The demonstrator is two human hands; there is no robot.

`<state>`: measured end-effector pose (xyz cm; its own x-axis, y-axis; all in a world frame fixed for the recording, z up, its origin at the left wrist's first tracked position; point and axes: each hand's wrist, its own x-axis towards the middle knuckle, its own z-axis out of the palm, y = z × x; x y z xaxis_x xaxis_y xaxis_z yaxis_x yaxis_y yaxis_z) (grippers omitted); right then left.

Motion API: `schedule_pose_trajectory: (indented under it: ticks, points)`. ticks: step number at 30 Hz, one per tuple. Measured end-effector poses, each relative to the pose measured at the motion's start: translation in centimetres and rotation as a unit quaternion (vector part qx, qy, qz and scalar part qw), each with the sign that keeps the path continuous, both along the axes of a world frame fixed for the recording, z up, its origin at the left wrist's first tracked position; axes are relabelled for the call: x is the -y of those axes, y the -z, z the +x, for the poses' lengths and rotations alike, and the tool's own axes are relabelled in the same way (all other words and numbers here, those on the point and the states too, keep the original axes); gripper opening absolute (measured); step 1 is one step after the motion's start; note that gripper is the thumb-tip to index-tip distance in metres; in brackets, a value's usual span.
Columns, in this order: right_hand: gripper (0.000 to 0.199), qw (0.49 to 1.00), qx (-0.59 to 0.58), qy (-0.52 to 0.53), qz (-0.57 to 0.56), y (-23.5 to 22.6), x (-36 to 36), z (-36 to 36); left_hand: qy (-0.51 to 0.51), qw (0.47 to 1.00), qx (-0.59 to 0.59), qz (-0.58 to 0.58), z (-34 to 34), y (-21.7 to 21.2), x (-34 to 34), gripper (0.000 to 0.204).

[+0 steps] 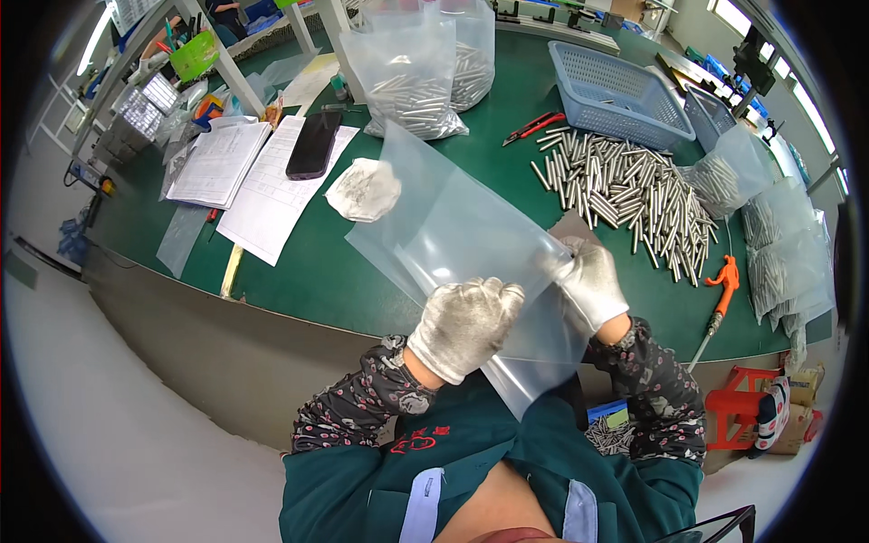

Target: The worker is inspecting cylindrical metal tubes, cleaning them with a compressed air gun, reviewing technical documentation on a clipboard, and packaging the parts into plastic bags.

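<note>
A clear plastic bag [453,231] is stretched out in front of me, its near corner hanging past the table edge toward my lap. My left hand [464,328], in a whitish work glove, is closed on the bag near its middle. On the bag's right side my gloved right hand [588,285] pinches the plastic; its fingertips are partly hidden. Just beyond the right hand lies a heap of short metal pins [634,190], loose on the green table. A crumpled white cloth-like piece [363,190] rests by the bag's left edge.
A blue plastic basket [620,100] and red-handled pliers [532,128] stand beyond the heap. Filled bags of pins [407,90] are at the back, more filled bags [786,258] at right. An orange air gun [724,282] lies near them. Papers [281,195] and a phone [314,145] lie left.
</note>
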<state>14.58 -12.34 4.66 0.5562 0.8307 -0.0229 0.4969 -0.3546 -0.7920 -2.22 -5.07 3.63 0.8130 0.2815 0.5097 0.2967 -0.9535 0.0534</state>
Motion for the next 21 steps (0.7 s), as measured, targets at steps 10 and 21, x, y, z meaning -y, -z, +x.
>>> schedule_pose_trajectory:
  ticks: [10,21]
  points:
    - [0.029,0.860,0.372,-0.347,-0.021,-1.4,3.4,-5.2,-0.034,0.996,-0.026,-0.074,-0.2,-0.3,-2.1,0.012]
    - [0.057,0.927,0.127,-0.354,0.007,7.6,-5.7,-6.1,0.033,0.997,-0.069,-0.026,-1.2,-0.3,-2.0,0.019]
